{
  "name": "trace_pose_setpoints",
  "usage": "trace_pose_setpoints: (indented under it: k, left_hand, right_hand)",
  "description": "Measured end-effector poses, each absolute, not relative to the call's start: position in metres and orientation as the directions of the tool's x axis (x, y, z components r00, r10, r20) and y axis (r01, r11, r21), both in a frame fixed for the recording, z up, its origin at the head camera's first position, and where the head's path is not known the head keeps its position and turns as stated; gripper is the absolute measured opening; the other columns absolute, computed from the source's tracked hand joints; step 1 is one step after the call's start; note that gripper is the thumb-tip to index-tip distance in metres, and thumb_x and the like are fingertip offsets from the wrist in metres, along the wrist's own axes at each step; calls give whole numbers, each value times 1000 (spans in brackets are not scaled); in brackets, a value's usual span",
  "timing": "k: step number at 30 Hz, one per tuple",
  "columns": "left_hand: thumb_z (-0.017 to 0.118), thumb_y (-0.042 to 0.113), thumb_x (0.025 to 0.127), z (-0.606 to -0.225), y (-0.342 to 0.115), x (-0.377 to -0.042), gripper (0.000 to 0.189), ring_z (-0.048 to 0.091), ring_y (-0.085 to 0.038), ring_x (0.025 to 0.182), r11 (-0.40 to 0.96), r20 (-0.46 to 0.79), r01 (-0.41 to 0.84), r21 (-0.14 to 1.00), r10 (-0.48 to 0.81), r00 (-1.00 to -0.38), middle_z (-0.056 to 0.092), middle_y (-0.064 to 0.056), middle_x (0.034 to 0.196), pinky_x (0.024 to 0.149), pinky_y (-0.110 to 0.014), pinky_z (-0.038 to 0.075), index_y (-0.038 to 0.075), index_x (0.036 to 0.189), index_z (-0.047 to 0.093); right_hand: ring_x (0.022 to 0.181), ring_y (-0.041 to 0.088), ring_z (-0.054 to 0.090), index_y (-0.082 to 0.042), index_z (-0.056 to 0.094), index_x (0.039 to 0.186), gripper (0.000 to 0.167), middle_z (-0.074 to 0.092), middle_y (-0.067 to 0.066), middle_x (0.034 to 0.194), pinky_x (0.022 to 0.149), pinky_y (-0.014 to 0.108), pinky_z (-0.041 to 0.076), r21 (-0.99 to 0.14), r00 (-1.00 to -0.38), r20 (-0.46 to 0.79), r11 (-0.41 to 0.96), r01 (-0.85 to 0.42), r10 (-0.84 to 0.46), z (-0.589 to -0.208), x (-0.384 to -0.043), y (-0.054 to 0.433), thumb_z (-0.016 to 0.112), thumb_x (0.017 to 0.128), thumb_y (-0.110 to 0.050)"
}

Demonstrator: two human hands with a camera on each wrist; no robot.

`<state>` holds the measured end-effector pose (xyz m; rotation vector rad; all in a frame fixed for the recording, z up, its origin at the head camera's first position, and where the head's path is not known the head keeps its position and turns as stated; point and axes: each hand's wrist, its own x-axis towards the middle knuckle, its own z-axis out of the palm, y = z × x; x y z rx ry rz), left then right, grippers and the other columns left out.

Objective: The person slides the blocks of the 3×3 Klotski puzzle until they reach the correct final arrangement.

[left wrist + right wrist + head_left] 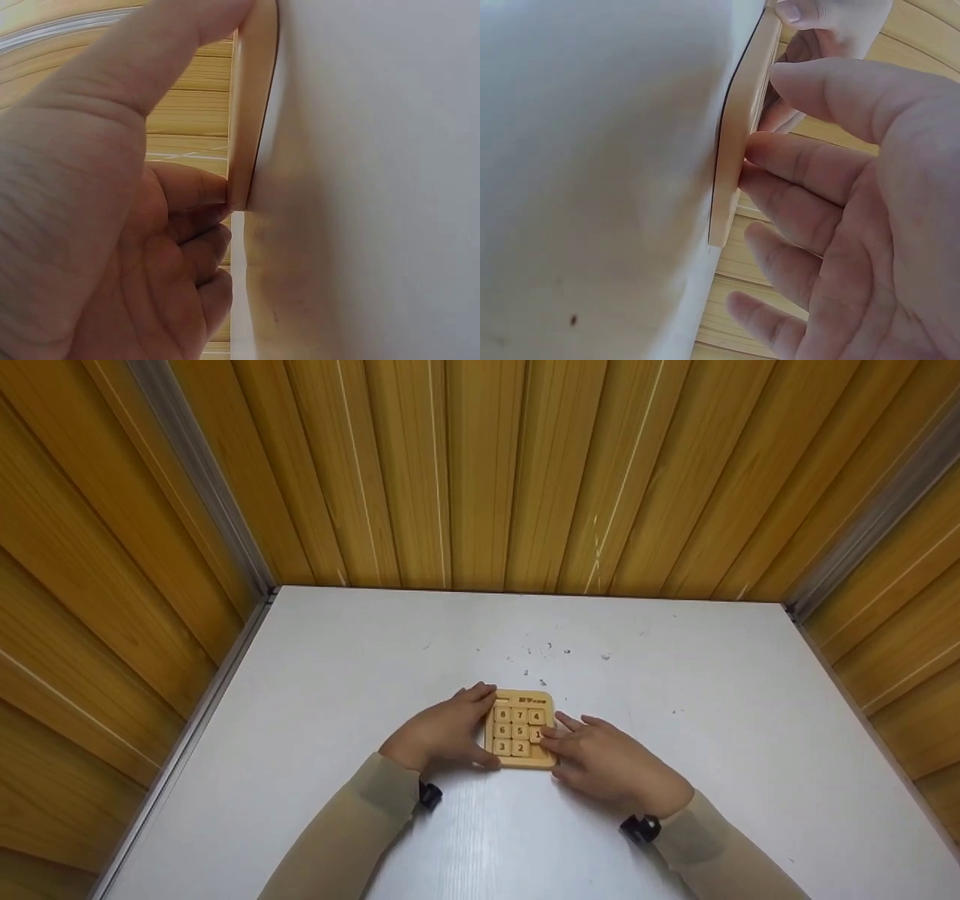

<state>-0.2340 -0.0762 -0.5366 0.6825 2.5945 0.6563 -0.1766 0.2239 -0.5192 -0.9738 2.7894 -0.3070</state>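
A wooden number sliding puzzle (517, 763) lies flat on the white table, its tiles reading 8 7 4, 6 5 1 and 3 2 from top to bottom. The bottom right slot is without a tile. My left hand (448, 727) grips the puzzle's left side, fingers at the upper corner and thumb at the lower one; the left wrist view shows the frame's edge (253, 97) between them. Fingertips of my right hand (611, 757) touch the tile marked 1 (536, 734), which sits slightly lower than the 5. The right wrist view shows those fingers fairly straight.
The white table (360, 645) has small dark marks (547, 646) beyond the puzzle. Yellow wood-look panels (480, 472) wall it in at the back and both sides. Black wrist cameras (641, 829) are worn on both wrists.
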Motion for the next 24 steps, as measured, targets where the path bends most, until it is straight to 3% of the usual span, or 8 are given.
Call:
trace_pose_setpoints:
  k: [14,24]
  left_hand:
    - [100,54,83,-537,-73,-233,126,20,-31,179,784,-235,350,512,520,-821,22,3,192,146,-47,24,15,181,30]
    - [100,55,82,-535,-75,-231,127,21,-34,178,789,-227,349,505,512,-828,22,3,191,146,-47,24,15,181,30]
  right_hand:
    - [161,34,56,-13,76,148,43,72,2,158,132,66,44,-191,-746,-72,743,-641,-662,-516,-170,224,70,110,-32]
    - [157,35,60,-15,78,145,39,75,2,153,133,66,42,-191,-750,-88,750,-633,-655,-512,-169,219,69,110,-32]
